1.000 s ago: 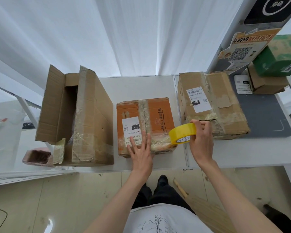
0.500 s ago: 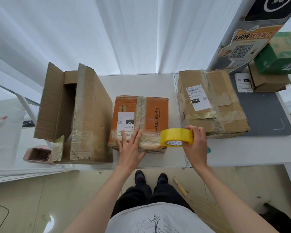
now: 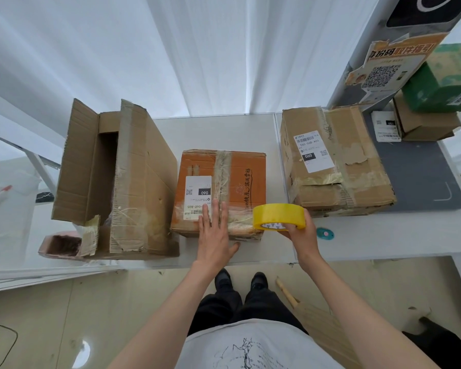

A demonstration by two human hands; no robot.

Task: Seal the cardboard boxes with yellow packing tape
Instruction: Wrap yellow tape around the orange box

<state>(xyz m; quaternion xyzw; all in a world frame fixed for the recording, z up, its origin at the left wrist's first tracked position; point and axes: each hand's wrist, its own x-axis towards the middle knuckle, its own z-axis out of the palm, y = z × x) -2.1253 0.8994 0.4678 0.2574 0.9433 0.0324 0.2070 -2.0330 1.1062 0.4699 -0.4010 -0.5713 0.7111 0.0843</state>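
Cardboard boxes (image 3: 221, 187) – three on table, left hand (image 3: 214, 235) flat on one, right hand (image 3: 301, 235) gripping one tape roll (image 3: 278, 215)

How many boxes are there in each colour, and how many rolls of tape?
Brown cardboard boxes: 3, the open one on the left, the labelled one on the right, and a small one under the green box.
Orange boxes: 1, under the left hand.
Green boxes: 1.
Yellow tape rolls: 1, in the right hand.
Total: 6.
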